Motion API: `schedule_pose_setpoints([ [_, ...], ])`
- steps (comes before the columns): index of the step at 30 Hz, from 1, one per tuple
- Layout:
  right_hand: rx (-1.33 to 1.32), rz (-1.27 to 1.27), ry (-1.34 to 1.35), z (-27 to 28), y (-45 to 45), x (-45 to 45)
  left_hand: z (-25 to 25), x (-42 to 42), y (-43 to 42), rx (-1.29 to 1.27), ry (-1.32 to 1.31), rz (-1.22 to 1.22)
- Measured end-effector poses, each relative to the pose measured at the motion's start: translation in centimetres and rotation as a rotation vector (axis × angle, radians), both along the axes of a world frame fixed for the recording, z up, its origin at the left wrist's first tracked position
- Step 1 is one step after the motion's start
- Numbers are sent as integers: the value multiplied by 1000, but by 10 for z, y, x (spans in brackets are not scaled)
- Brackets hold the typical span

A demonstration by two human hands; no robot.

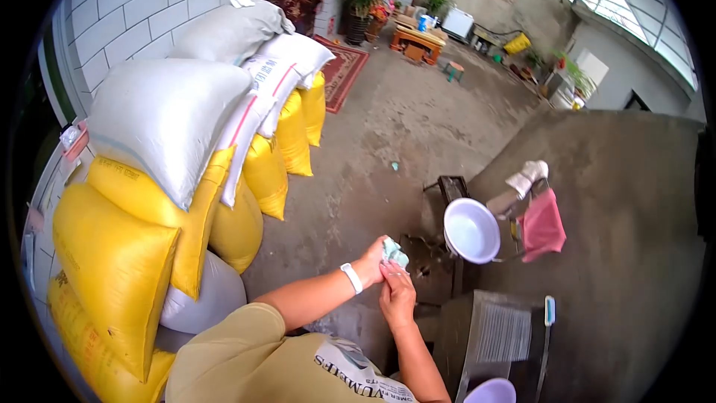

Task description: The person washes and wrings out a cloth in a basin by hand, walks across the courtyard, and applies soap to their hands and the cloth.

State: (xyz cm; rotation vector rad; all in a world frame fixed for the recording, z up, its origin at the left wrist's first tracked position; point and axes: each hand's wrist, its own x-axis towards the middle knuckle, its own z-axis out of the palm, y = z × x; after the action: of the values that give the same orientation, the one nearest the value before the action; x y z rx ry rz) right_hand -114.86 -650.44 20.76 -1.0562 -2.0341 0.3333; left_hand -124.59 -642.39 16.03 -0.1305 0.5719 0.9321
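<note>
A small pale green crumpled cloth [394,253] is held between my two hands, in front of my body. My left hand [369,263], with a white band on its wrist, is closed on the cloth's left side. From below, the fingers of my right hand [398,295] press together at its lower edge. To the right of the hands, a white-lilac basin [471,230] rests on a dark stand.
Yellow and white sacks [115,261] are piled along the left wall. At the right are a pink cloth [542,225], a washboard [501,332] and another basin [491,391]. A low wooden table [418,39] and small stool [453,70] stand farther back.
</note>
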Motion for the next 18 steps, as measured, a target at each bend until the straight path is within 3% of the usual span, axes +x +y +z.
schedule_pose_setpoints([
  [2,-6,52,37,3,32,-24,-18,-34,38,179,-172,52],
  [3,-18,84,72,4,51,-33,-14,-41,52,184,-171,64],
  [5,61,56,3,9,92,-49,9,-49,70,125,149,181],
  [8,117,-14,-87,-2,173,-55,37,-40,113,141,15,238],
  [10,100,-137,-57,-14,242,-48,14,-33,165,241,-3,229],
  [14,-554,-141,441,-23,376,-24,19,-24,260,422,-144,159],
  [16,-702,-4,888,-38,424,-31,44,-26,312,313,-114,273],
  [18,-403,-132,601,-12,449,-37,60,-30,369,339,-94,198],
])
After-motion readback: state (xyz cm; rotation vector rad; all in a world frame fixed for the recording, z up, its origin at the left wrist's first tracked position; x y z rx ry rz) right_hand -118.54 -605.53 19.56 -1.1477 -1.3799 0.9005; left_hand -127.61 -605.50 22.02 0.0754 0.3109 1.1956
